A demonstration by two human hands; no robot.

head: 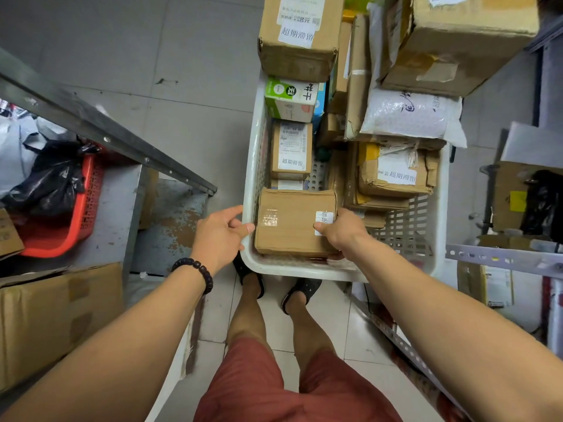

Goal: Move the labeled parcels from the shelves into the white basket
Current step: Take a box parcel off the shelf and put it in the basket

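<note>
Grey tiled floor (189, 117) fills most of your view. Steel shelving (106, 132) runs off the frame on your left, and perforated racking (502, 257) is cut off at the right. The white basket (248, 184) stands on the floor just ahead of your feet, with its far end buried under parcels. A large carton (457, 41) and a labelled carton (300, 47) top the heap, both cropped by the upper edge. Below them lie a white bubble mailer (408, 114), a crumpled labelled box (396, 175), a green-and-white box (289, 99) and a small labelled box (292, 150). What sits under these is mostly hidden. On the left shelf a red basket (82, 214) holds a black bag (51, 181).

The brown cardboard parcel (292, 223) is in the white basket's near-left corner, flat side up. Whether it rests on the bottom is hidden. Your right hand (344, 233) grips its right edge, with the thumb on top covering half the white label and the fingers curled under, out of sight. Your left hand (219, 236) is at the white basket's left rim, thumb tip against the parcel's left edge. Its fingers are loosely bent, and you cannot tell whether they hold the rim. A dark bead bracelet (198, 269) circles that wrist.
</note>
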